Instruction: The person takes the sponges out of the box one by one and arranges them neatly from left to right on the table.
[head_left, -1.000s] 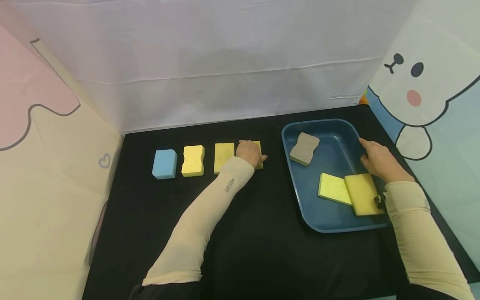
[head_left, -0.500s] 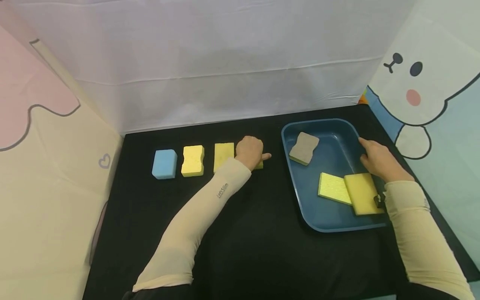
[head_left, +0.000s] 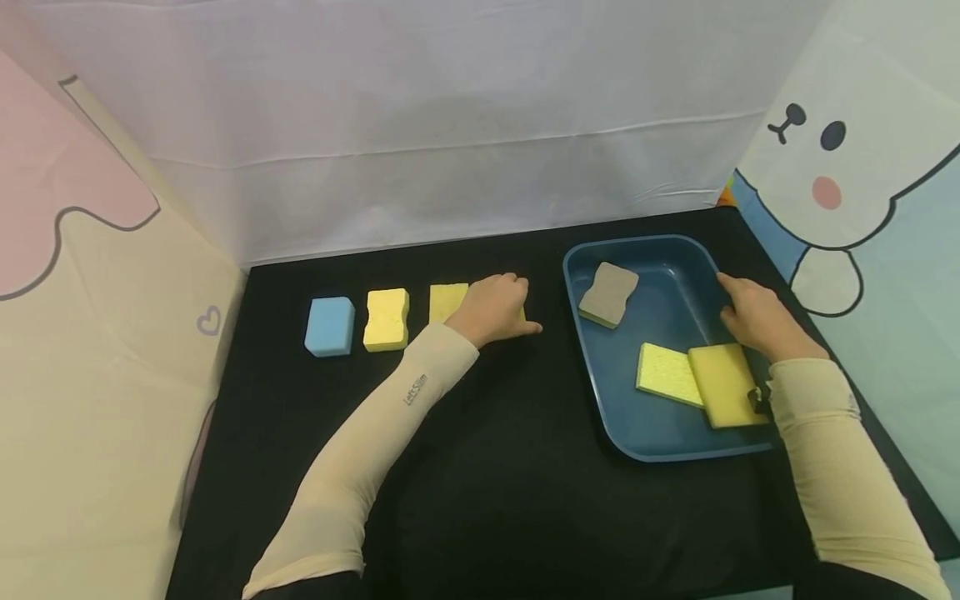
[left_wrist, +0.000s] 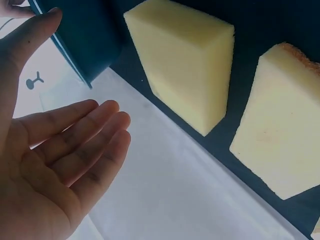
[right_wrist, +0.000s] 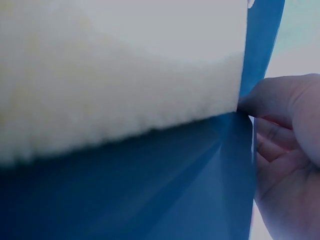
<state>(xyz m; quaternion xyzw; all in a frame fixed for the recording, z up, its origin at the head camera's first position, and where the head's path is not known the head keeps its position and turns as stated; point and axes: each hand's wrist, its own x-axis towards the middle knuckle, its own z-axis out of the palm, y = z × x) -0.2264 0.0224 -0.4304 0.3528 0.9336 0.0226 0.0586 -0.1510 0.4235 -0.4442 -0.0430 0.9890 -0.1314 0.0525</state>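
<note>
My left hand (head_left: 493, 308) hovers over a yellow sponge, which it mostly hides in the head view. The left wrist view shows that hand's fingers loosely extended, thumb spread, apart from a thick pale yellow sponge (left_wrist: 185, 65). A second sponge (left_wrist: 280, 125) lies beyond. At the right, my right hand (head_left: 767, 321) holds the rim of a blue tray (head_left: 678, 317), thumb inside and fingers outside, as the right wrist view shows. Inside the tray are a grey-faced sponge (head_left: 609, 294), a bright yellow sponge (head_left: 670, 373) and a larger yellow sponge (head_left: 723, 385), these two touching.
Left of my left hand, a yellow rectangular sponge (head_left: 447, 300), a yellow waisted sponge (head_left: 386, 320) and a blue sponge (head_left: 328, 327) stand in a row on the black tablecloth (head_left: 525, 483). A white cloth wall (head_left: 450, 192) rises behind the table.
My left hand has drawn slightly back towards me, and its wrist and forearm have swung left. The right hand, the tray and the sponges stay where they were.
</note>
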